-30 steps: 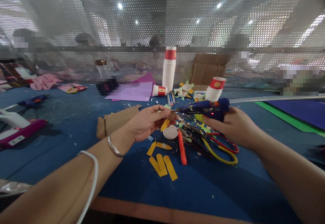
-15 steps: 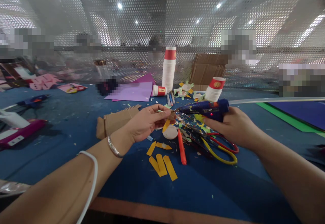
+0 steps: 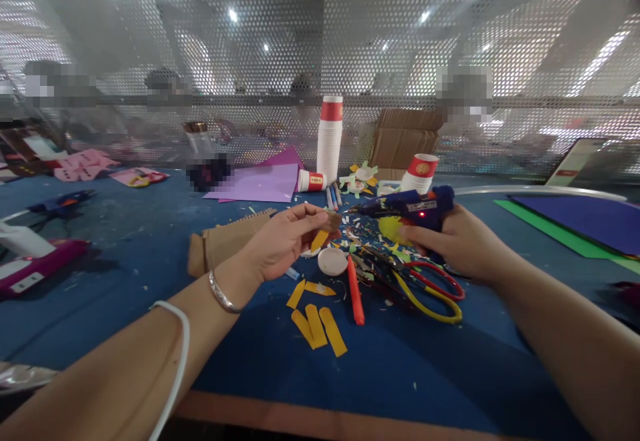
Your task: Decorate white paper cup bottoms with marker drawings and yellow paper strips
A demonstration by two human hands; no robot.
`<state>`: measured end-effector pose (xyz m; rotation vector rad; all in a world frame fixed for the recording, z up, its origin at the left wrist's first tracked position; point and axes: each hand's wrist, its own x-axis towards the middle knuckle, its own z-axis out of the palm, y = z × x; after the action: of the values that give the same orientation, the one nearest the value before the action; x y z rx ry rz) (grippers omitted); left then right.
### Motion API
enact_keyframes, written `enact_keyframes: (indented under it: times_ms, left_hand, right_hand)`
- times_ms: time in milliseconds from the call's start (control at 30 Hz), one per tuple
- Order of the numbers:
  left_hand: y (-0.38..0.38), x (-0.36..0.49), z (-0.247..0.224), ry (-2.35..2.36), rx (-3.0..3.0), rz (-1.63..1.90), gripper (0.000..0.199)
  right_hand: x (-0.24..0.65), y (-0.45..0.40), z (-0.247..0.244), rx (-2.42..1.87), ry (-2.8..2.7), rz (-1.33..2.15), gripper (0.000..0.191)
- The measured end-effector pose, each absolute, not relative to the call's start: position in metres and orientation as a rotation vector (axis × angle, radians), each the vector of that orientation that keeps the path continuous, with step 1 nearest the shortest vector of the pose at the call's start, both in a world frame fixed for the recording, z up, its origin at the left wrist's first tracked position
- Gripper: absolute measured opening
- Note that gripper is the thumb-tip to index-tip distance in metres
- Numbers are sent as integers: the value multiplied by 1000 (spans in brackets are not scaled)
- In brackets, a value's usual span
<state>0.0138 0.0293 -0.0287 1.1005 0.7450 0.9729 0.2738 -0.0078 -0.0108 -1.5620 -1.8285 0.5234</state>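
My left hand (image 3: 287,240) pinches a small brown cardboard piece (image 3: 332,221) with a yellow paper strip (image 3: 319,241) hanging from it. Wrapped round the handle of a blue hot glue gun (image 3: 400,205), my right hand (image 3: 463,241) holds its nozzle just right of the cardboard, apart from it. A small red light glows on the gun. Below the hands lie a white round disc (image 3: 333,262), an orange-red marker (image 3: 356,291), scissors with red and yellow handles (image 3: 430,294), and several cut yellow strips (image 3: 333,331). Paper scraps are scattered behind them.
A folded cardboard piece (image 3: 227,241) lies beside my left forearm. Farther back stand a tall stack of paper cups (image 3: 330,141) and a shorter stack (image 3: 420,173). Purple sheets (image 3: 260,182), blue sheets (image 3: 580,222) and a magenta power strip (image 3: 45,271) lie around.
The glue gun has drawn back slightly to the right and up, so its nozzle no longer meets the cardboard piece. My left hand has tilted the piece a little, still pinching it.
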Motion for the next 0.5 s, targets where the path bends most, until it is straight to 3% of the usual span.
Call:
enact_keyframes:
  times_ms: [267, 400, 500]
  left_hand:
    - [31, 13, -27, 681, 1042, 1027, 4]
    - [30, 13, -26, 666, 1031, 1033, 5]
    - [30, 14, -25, 650, 1049, 1027, 6]
  right_hand:
    - [309, 8, -10, -1552, -1594, 764, 36]
    - [334, 17, -6, -1861, -1532, 627, 50]
    - [346, 22, -4, -2051, -1584, 435, 49]
